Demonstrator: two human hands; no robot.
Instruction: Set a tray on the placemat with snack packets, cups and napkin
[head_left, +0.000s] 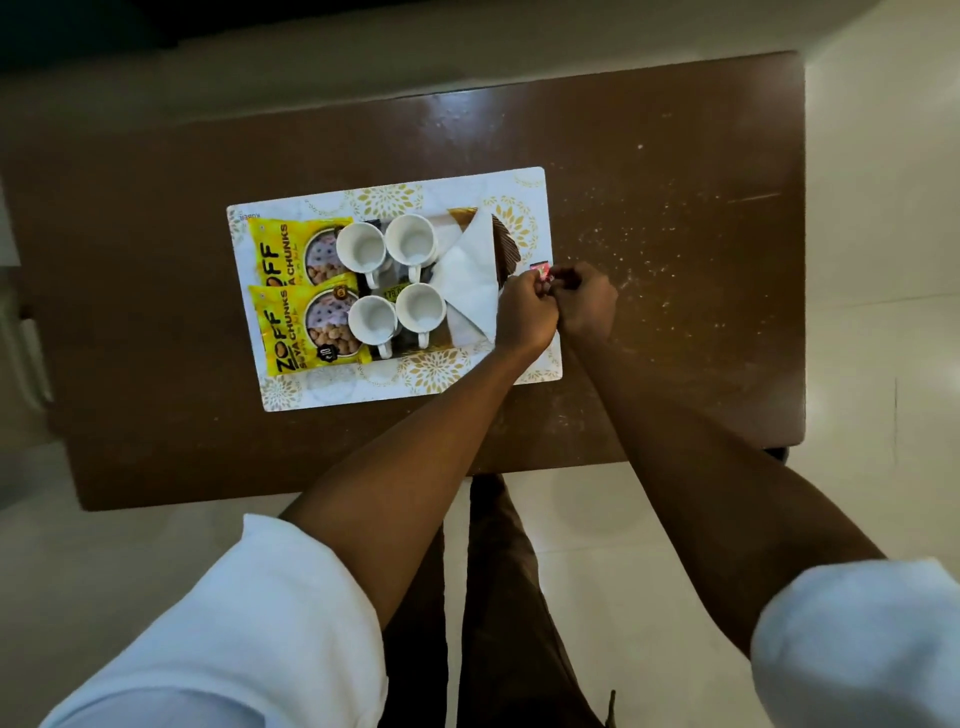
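A white placemat with gold flowers (343, 387) lies on the brown table (675, 208). On it rests a dark tray (503, 244), mostly covered. Two yellow soya chunk packets (283, 249) (296, 327) lie at its left side. Several white cups (361, 247) stand in the middle. A folded white napkin (467, 280) lies at the right. My left hand (527, 309) and my right hand (587, 299) meet at the tray's right edge, both pinching a small red packet (540, 270).
White crumbs or specks are scattered over the table to the right of the placemat. The table's near edge is by my legs, with pale tiled floor (857, 364) to the right and below. A dark wall runs along the far side.
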